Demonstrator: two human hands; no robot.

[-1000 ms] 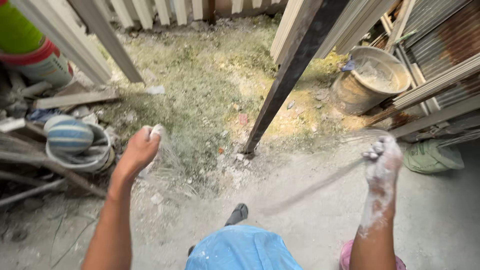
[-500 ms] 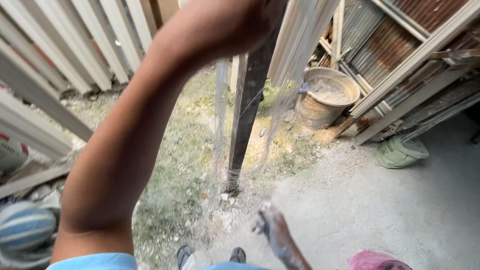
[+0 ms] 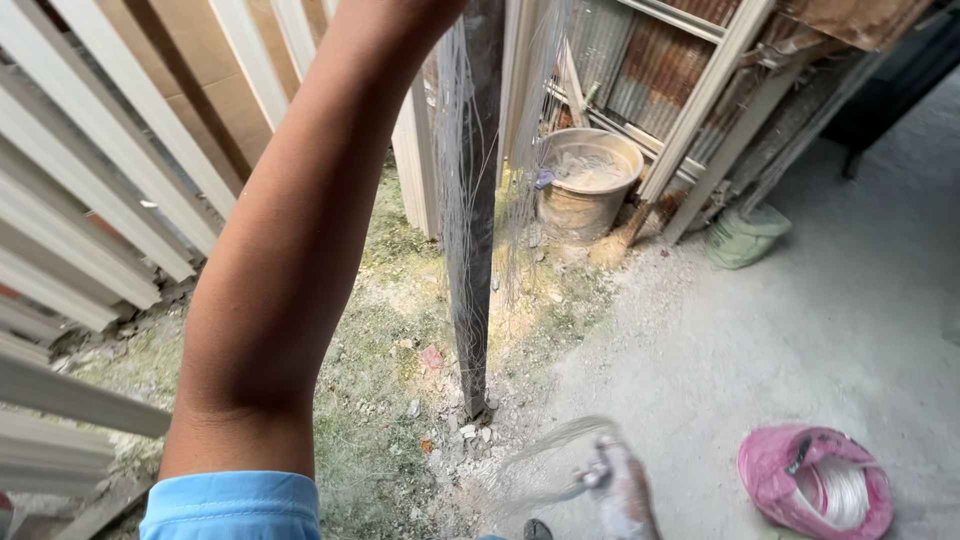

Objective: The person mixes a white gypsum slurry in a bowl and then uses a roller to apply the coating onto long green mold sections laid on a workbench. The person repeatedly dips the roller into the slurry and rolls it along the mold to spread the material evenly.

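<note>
My left arm [image 3: 290, 250], in a blue sleeve [image 3: 235, 505], reaches straight up, and its hand is cut off by the top edge of the head view. A sheet of thin pale threads [image 3: 455, 150], like fine net or line, hangs down from up there beside a dark upright post [image 3: 470, 300]. At the bottom edge my right hand [image 3: 622, 490], dusted white and blurred, is closed on the lower end of the threads [image 3: 545, 450], which fan out to its left.
A worn round bucket [image 3: 590, 185] stands behind the post. A green sack [image 3: 745, 235] lies by the corrugated metal wall [image 3: 650, 60]. A pink bag holding a white coil [image 3: 815, 480] lies on the concrete at right. White slats [image 3: 110, 200] lean at left.
My left arm rose from waist height to overhead, drawing the threads up along the post. My right hand dropped to the bottom edge. The view tilted up.
</note>
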